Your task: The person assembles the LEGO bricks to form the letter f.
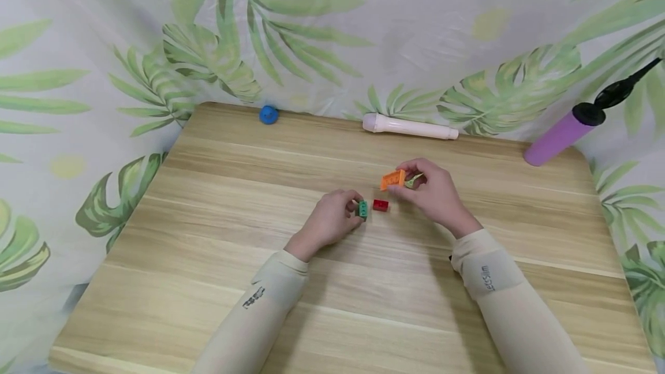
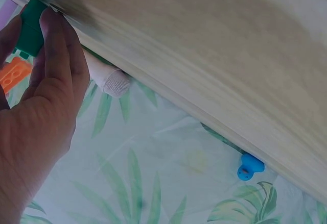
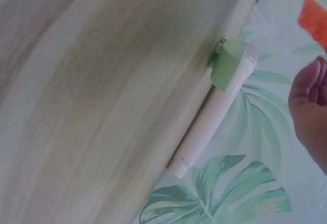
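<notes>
My left hand (image 1: pixel 332 218) pinches a dark green toy brick (image 1: pixel 362 209) between thumb and fingers, at the middle of the table; the left wrist view shows this green brick (image 2: pixel 31 27) close up. In my right hand (image 1: pixel 428 192) is an orange toy brick (image 1: pixel 392 180), held above the table and tilted so its hollow underside faces the head camera. A small red brick (image 1: pixel 380 205) lies on the table between the two hands. Partly hidden behind the right hand is a light green brick (image 1: pixel 412 181), seen more fully in the right wrist view as a light green block (image 3: pixel 228 65).
Along the back edge of the wooden table (image 1: pixel 208 235) lie a blue round toy (image 1: pixel 268 114) and a pale pink microphone (image 1: pixel 413 126). A purple cylinder with a black top (image 1: pixel 558 140) stands at the back right corner. Leaf-patterned cloth (image 1: pixel 322 33) hangs behind the table.
</notes>
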Motion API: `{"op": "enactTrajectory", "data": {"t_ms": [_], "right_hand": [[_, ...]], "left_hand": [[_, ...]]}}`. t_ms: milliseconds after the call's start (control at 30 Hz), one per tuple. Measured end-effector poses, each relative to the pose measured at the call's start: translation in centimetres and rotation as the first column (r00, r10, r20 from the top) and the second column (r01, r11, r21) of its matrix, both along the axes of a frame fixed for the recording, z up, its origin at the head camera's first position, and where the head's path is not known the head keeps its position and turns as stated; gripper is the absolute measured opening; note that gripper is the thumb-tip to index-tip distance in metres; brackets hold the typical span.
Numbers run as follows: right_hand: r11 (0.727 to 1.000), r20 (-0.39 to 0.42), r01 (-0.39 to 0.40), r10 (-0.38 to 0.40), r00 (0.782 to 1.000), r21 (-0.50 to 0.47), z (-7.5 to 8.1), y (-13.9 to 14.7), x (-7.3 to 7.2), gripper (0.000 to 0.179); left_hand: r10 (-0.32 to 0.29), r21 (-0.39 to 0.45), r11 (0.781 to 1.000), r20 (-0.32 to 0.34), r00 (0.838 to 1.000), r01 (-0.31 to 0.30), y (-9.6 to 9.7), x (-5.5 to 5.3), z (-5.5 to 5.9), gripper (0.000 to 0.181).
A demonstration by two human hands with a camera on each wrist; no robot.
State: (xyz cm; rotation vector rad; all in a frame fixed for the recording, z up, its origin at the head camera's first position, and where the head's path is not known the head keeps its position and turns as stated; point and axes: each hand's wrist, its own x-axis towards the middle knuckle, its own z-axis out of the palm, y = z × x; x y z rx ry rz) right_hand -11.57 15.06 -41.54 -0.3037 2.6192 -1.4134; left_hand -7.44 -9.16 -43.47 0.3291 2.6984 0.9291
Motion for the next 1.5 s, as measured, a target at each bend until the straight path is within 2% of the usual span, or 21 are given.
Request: {"op": "enactTrajectory", "data": {"t_ms": [100, 233, 400, 500, 567, 667, 733, 800, 933, 1133, 1500], "right_hand": [[0.993, 0.033, -0.027, 0.031, 0.999, -0.114, 0.0, 0.0, 0.1, 0.041], [0.963, 0.068, -0.07, 0.09, 0.994, -0.259, 0.2, -0.2, 0.3, 0.035], [0.942, 0.065, -0.09, 0.117, 0.991, -0.325, 0.2, -0.4, 0.6, 0.034], [0.941, 0.067, -0.084, 0.112, 0.991, -0.327, 0.2, -0.4, 0.6, 0.035], [0.955, 0.06, -0.082, 0.103, 0.993, -0.286, 0.4, -0.5, 0.6, 0.037], [0.981, 0.029, -0.106, 0.112, 0.993, -0.162, 0.6, -0.5, 0.6, 0.044], [0.988, 0.009, -0.137, 0.138, 0.99, -0.07, 0.7, -0.6, 0.6, 0.048], [0.985, 0.004, -0.17, 0.17, 0.985, -0.019, 0.9, -0.7, 0.7, 0.051], [0.977, 0.001, -0.209, 0.209, 0.978, 0.026, 0.8, -0.9, 1.0, 0.054], [0.97, -0.028, -0.225, 0.228, 0.973, 0.095, 0.8, -0.9, 1.0, 0.059], [0.981, 0.006, -0.157, 0.157, 0.988, 0.113, 1.0, -1.4, 0.8, 0.052]], "left_hand": [[0.001, 0.0, 1.0, 0.003, 1.0, -0.001, 0.0, 0.0, 0.0, 0.035], [0.001, 0.0, 1.0, 0.001, 1.0, -0.001, 0.0, 0.0, 0.0, 0.035], [-0.003, 0.0, 1.0, -0.009, 1.0, 0.003, 0.0, -0.1, -0.1, 0.035], [-0.005, -0.003, 1.0, -0.009, 1.0, 0.005, 0.0, -0.1, -0.1, 0.035], [-0.005, -0.006, 1.0, -0.006, 1.0, 0.005, 0.0, -0.1, -0.1, 0.035], [-0.006, -0.007, 1.0, -0.004, 1.0, 0.006, 0.0, -0.1, -0.1, 0.035], [-0.006, -0.005, 1.0, -0.008, 1.0, 0.006, 0.0, -0.1, -0.1, 0.035], [-0.007, -0.003, 1.0, -0.017, 1.0, 0.007, 0.0, -0.1, -0.1, 0.035], [-0.011, -0.002, 1.0, -0.027, 1.0, 0.011, -0.1, -0.2, -0.2, 0.035], [-0.013, -0.005, 1.0, -0.019, 1.0, 0.013, 0.0, -0.2, -0.2, 0.035], [-0.013, 0.0, 1.0, -0.009, 1.0, 0.013, -0.2, -0.3, -0.4, 0.036]]}}
